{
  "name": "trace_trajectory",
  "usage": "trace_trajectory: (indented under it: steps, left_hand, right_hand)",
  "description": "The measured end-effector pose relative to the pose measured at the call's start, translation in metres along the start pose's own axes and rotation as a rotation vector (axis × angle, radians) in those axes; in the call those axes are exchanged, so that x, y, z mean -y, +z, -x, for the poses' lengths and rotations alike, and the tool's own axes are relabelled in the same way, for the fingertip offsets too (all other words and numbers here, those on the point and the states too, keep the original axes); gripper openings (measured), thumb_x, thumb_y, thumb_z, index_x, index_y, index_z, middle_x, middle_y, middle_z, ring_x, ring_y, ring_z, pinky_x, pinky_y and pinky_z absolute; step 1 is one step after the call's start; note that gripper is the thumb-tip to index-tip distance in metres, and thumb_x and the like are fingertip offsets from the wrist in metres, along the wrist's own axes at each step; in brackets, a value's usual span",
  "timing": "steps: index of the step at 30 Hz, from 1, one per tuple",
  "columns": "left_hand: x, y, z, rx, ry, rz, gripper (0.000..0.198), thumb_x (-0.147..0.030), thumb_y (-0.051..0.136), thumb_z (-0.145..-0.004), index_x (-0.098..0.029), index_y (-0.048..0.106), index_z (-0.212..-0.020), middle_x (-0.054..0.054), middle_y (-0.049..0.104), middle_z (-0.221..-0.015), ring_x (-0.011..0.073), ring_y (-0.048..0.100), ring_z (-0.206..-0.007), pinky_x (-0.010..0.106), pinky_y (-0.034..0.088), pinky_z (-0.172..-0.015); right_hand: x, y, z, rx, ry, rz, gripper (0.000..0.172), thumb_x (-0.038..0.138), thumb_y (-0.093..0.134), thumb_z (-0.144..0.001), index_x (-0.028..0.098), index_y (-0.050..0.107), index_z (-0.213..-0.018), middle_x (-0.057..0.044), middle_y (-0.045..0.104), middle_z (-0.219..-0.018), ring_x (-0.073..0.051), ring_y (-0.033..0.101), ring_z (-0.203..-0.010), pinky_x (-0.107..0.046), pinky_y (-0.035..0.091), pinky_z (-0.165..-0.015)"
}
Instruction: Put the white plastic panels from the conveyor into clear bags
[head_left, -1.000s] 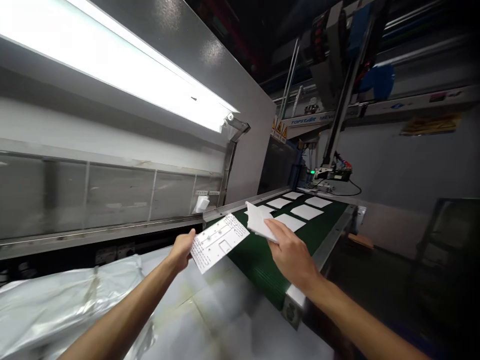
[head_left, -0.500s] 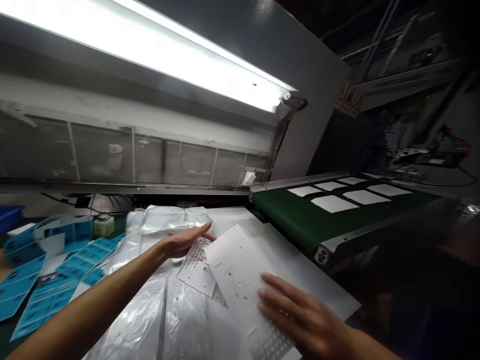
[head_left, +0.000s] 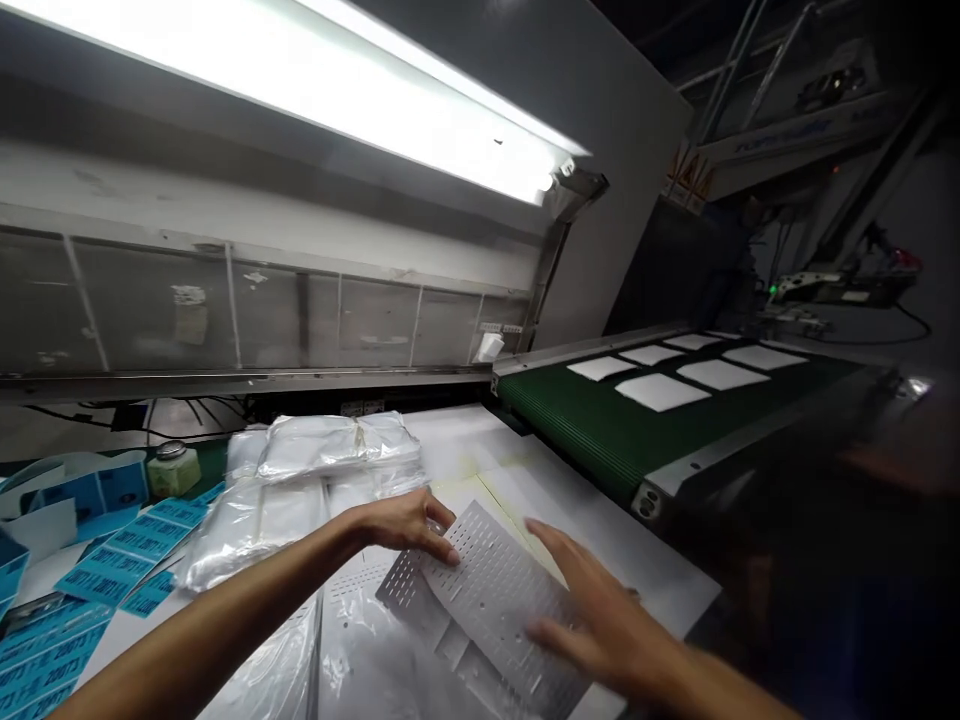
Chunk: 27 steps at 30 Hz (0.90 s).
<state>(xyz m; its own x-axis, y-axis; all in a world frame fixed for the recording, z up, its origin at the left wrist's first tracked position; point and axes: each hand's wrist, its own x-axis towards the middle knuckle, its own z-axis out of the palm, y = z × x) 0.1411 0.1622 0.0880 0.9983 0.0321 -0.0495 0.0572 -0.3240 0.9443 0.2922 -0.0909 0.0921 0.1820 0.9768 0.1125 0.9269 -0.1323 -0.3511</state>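
My left hand [head_left: 415,524] is closed on the upper left corner of a white perforated plastic sheet [head_left: 499,600], its thumb lying on top. Rows of slots and a few round holes run through the sheet. Another perforated sheet [head_left: 409,588] shows below it, angled off to the left. By the right edge hovers my right hand [head_left: 600,615], blurred, with thumb and fingers apart; whether it touches the sheet I cannot tell. Under and left of the sheets lie clear plastic bags with white sheets inside [head_left: 360,640].
Bundled clear bags [head_left: 322,445] are stacked behind my left hand. Blue printed labels [head_left: 139,545] and a small jar [head_left: 173,468] lie at the left. On the right, a green conveyor belt [head_left: 570,425] carries several white sheets [head_left: 664,392]. A bright lamp [head_left: 337,90] hangs above.
My left hand has moved right and down, and its thumb now lies on the upper sheet. My right hand has lifted from lying flat on that sheet, its thumb now spread.
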Motion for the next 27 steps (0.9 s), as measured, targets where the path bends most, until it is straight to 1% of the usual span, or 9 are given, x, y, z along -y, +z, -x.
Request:
trace_trajectory:
  steps: [2,4,6,10,14,17,20,23,27]
  left_hand:
    - [0.007,0.005,-0.016,0.101,0.012,-0.029,0.028,-0.04,0.076,-0.062,-0.02,0.073,-0.081,0.001,0.071,-0.082,0.0224,0.064,-0.078,0.027,0.048,-0.067]
    - [0.018,0.009,-0.028,0.129,0.02,-0.052,0.03,-0.041,0.073,-0.066,-0.019,0.072,-0.088,0.002,0.071,-0.086,0.0225,0.063,-0.081,0.027,0.047,-0.069]
    - [0.031,0.011,-0.034,0.139,0.028,-0.037,0.035,-0.04,0.071,-0.069,-0.019,0.07,-0.097,0.003,0.069,-0.095,0.0235,0.062,-0.088,0.028,0.047,-0.075]
    - [0.062,0.019,-0.029,0.03,-0.02,0.081,0.056,-0.041,0.072,-0.069,-0.023,0.058,-0.119,0.007,0.064,-0.11,0.0245,0.057,-0.099,0.032,0.044,-0.084]
    - [0.081,0.038,-0.016,-0.374,-0.134,0.158,0.043,-0.056,0.045,-0.084,-0.027,0.063,-0.109,0.005,0.054,-0.124,0.0246,0.048,-0.112,0.037,0.036,-0.096]
    - [0.084,0.05,-0.015,-0.555,-0.194,0.252,0.054,-0.059,0.027,-0.088,-0.024,0.065,-0.102,0.006,0.06,-0.106,0.0239,0.053,-0.099,0.038,0.039,-0.09]
    - [0.084,0.055,-0.023,-0.554,-0.119,0.295,0.053,-0.059,0.029,-0.088,-0.021,0.065,-0.098,0.003,0.061,-0.086,0.0205,0.056,-0.08,0.033,0.042,-0.077]
    - [0.087,0.057,-0.037,-0.519,-0.087,0.348,0.05,-0.058,0.034,-0.087,-0.02,0.065,-0.095,0.002,0.06,-0.08,0.0176,0.054,-0.072,0.029,0.041,-0.068]
    - [0.097,0.066,-0.053,-0.511,-0.149,0.362,0.046,-0.058,0.043,-0.083,-0.019,0.066,-0.091,0.002,0.059,-0.082,0.0185,0.053,-0.076,0.03,0.04,-0.071]
  right_hand:
    - [-0.002,0.004,-0.02,0.121,0.169,-0.163,0.052,0.046,0.052,-0.082,0.02,0.046,-0.126,-0.011,0.059,-0.118,-0.025,0.059,-0.1,-0.036,0.049,-0.082]
    - [-0.009,0.01,-0.035,0.187,0.195,-0.263,0.031,0.041,0.049,-0.084,0.019,0.058,-0.102,-0.006,0.065,-0.099,-0.02,0.061,-0.084,-0.028,0.047,-0.07]
    - [-0.017,0.021,-0.041,0.193,0.208,-0.299,0.023,0.038,0.05,-0.083,0.02,0.057,-0.095,-0.003,0.064,-0.097,-0.018,0.059,-0.082,-0.025,0.044,-0.067]
    - [-0.022,0.048,-0.039,0.206,0.205,-0.263,0.018,0.034,0.049,-0.082,0.02,0.054,-0.092,-0.003,0.063,-0.095,-0.019,0.058,-0.084,-0.027,0.04,-0.069]
    - [-0.007,0.071,-0.043,0.173,0.167,-0.024,0.01,0.026,0.041,-0.085,0.02,0.049,-0.086,-0.004,0.06,-0.09,-0.021,0.058,-0.079,-0.03,0.037,-0.062]
    - [0.005,0.084,-0.051,0.162,0.097,0.145,0.01,0.019,0.042,-0.082,0.021,0.05,-0.088,-0.005,0.057,-0.094,-0.024,0.058,-0.079,-0.031,0.034,-0.058]
    - [0.009,0.092,-0.056,0.111,0.071,0.212,0.014,0.016,0.04,-0.083,0.021,0.049,-0.092,-0.006,0.055,-0.103,-0.024,0.059,-0.078,-0.031,0.034,-0.055]
    - [0.006,0.091,-0.054,0.102,0.106,0.242,0.016,0.015,0.039,-0.085,0.021,0.049,-0.095,-0.007,0.053,-0.11,-0.023,0.059,-0.077,-0.031,0.034,-0.052]
    - [0.0,0.081,-0.045,0.156,0.174,0.226,0.017,0.014,0.039,-0.084,0.02,0.051,-0.093,-0.008,0.054,-0.104,-0.026,0.059,-0.083,-0.033,0.04,-0.059]
